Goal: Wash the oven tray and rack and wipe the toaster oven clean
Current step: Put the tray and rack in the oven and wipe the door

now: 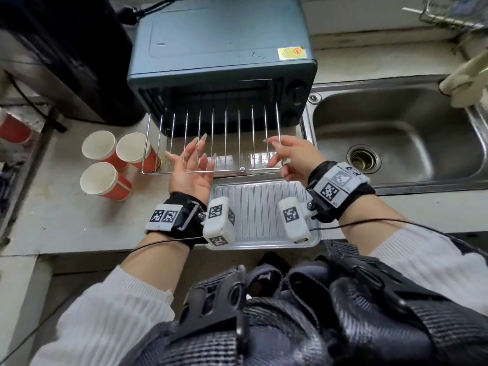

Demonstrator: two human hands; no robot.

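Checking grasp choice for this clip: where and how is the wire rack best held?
Probably by the wire rack's near crossbar, from the front, one hand toward each end. It is wide, flat, and juts from the toaster oven towards the left hand and right hand.

A worn, pale grey stone countertop [66,220] runs across the scene, stained in places. A stainless steel sink [396,143] with a round drain [364,159] is set into it at the right. Soft, even light falls throughout.
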